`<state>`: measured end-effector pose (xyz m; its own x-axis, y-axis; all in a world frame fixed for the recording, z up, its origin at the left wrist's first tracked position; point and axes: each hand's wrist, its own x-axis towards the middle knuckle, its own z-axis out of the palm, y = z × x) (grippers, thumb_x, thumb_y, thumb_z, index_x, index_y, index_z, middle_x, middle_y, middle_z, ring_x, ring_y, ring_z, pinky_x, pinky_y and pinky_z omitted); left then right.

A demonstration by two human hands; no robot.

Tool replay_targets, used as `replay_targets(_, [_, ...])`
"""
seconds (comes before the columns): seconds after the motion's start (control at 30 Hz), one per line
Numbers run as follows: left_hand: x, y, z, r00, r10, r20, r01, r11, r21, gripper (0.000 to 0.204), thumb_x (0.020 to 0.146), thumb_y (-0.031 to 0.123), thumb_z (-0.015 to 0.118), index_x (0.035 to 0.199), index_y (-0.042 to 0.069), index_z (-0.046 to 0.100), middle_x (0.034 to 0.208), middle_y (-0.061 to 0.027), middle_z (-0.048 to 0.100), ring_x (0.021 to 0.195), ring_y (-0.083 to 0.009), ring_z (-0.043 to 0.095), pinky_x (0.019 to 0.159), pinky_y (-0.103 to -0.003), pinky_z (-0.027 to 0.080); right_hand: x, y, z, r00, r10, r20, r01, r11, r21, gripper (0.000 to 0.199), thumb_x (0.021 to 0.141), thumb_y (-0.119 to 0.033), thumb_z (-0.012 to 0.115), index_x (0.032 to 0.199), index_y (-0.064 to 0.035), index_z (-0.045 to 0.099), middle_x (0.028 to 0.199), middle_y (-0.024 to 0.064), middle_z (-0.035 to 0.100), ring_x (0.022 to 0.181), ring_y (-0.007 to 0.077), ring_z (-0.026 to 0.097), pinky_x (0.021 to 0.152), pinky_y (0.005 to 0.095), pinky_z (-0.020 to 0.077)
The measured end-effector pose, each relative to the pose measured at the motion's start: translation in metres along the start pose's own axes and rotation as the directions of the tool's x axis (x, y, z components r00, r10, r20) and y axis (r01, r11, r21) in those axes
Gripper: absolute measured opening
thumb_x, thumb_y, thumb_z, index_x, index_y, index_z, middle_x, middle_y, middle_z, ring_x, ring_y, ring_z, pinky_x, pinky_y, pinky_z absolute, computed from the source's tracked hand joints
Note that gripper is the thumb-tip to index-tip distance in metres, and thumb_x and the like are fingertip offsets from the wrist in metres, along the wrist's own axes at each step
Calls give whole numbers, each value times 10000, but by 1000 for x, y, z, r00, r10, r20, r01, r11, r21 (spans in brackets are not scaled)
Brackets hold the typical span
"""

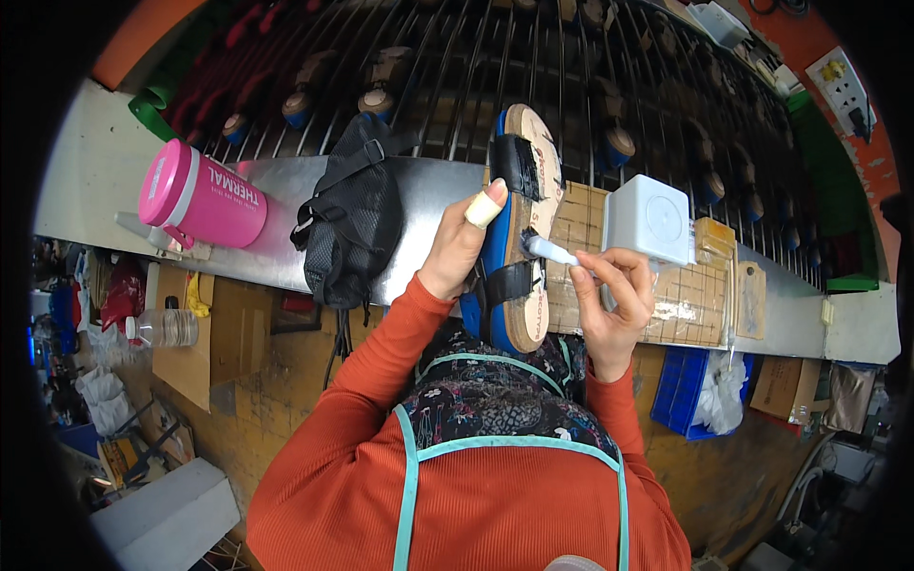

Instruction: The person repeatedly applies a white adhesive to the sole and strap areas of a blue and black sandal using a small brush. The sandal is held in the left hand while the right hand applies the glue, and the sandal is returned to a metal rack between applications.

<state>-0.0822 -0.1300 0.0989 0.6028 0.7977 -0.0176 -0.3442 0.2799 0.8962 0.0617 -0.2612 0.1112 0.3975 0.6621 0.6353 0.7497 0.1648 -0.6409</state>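
Sandal (522,243) held upright over the edge of the metal bench (428,195), tan footbed facing right, blue sole to the left, black straps across top and lower part. Left hand (457,249) clamped on the sandal's sole side, thumb wrapped in a pale bandage near the upper strap. Right hand (609,295) closed on a small white brush (550,250), fingers pinched together around the handle; brush tip touches the footbed just below the upper strap. White box (649,219) sits on the bench just beside the right hand, on a taped cardboard pad (681,305). Black mesh bag (350,224) lies left of the sandal, draped over the bench edge. Pink thermal bottle (200,195) lies on its side farther left. Rack of metal rods (533,67) behind the bench. Person wears orange sleeves and a patterned apron with teal trim
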Motion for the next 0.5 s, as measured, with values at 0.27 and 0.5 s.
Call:
replay_targets(0.27, [9,11,1,1000,16,-11,-15,998,58,537,927,509,570,1010,-18,629,901,-38,641,783,-71,595,712,-222,483,4,1,-17,993,-29,113,29,1000,1,184,714,-118,792,895,-121,756,833,5,603,713,137,487,705,294,309])
replay_targets(0.5, [12,22,4,999,21,-25,-19,997,69,544,932,502,567,1033,-30,627,928,-49,652,799,-82,614,729,-228,495,0,-5,-25,989,-85,123,90,995,-40,195,699,-112,798,890,-126,759,833,4,603,748,150,516,713,308,310])
